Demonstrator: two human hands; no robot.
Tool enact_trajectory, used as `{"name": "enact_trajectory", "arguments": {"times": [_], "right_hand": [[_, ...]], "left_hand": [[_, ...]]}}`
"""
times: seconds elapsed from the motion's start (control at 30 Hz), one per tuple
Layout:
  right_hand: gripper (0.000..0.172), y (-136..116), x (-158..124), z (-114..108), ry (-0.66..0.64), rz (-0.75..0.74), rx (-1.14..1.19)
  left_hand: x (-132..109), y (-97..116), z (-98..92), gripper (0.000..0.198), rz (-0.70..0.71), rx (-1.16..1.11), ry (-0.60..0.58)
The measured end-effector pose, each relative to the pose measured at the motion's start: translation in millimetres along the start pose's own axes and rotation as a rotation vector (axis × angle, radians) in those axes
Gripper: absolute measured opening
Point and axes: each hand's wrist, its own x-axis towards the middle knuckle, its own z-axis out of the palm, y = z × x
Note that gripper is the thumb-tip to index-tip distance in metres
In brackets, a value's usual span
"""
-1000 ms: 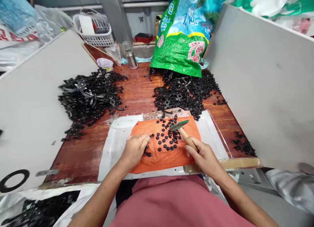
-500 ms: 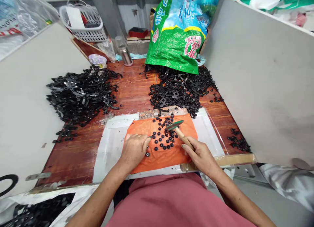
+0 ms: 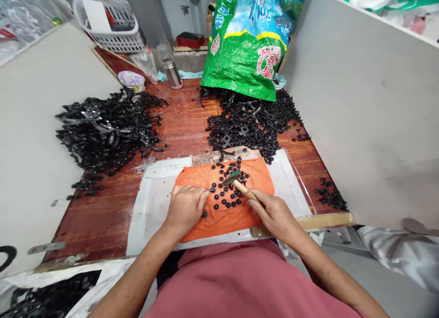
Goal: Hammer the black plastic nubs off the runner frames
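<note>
My right hand point(image 3: 272, 212) is wrapped round the wooden handle of a small hammer point(image 3: 243, 188). The hammer's green head hangs over small round black parts point(image 3: 228, 204) scattered on an orange cloth point(image 3: 233, 224). At the cloth's left side, my left hand point(image 3: 185, 208) is closed, with thumb and fingers pinching a small black part point(image 3: 210, 190) whose end pokes out to the right. Its other end is hidden in the fingers. One loose black piece point(image 3: 205, 214) lies just below this hand.
Heaps of black plastic pieces lie at left point(image 3: 106, 130) and behind the cloth point(image 3: 247, 126). A green and blue bag point(image 3: 247, 66) stands over the rear heap. Grey panels point(image 3: 360, 103) flank the wooden table point(image 3: 185, 116). A steel flask point(image 3: 172, 73) and a white basket point(image 3: 120, 41) stand behind.
The hammer's head has swung left and slightly down, towards the left hand. My left hand keeps its pinch on the black part. The whole view has shifted slightly.
</note>
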Motion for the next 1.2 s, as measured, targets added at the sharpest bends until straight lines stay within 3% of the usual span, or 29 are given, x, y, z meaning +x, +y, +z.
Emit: {"name": "enact_trajectory", "arguments": {"times": [0.23,0.57,0.9,1.2], "right_hand": [[0.038,-3,4,-1,-0.044,-0.042,-0.235],[0.038,-3,4,0,-0.039,-0.043,-0.214],[0.039,-4,4,-1,-0.048,-0.034,-0.205],[0.040,-3,5,0,-0.034,-0.037,-0.227]], "left_hand": [[1,-4,0.0,0.042,-0.025,-0.095,-0.015],[1,-11,0.2,0.041,-0.029,-0.324,-0.028],[0,-3,1.4,0.042,-0.005,-0.022,0.040],[0,-8,2.7,0.042,-0.002,-0.176,0.008]]}}
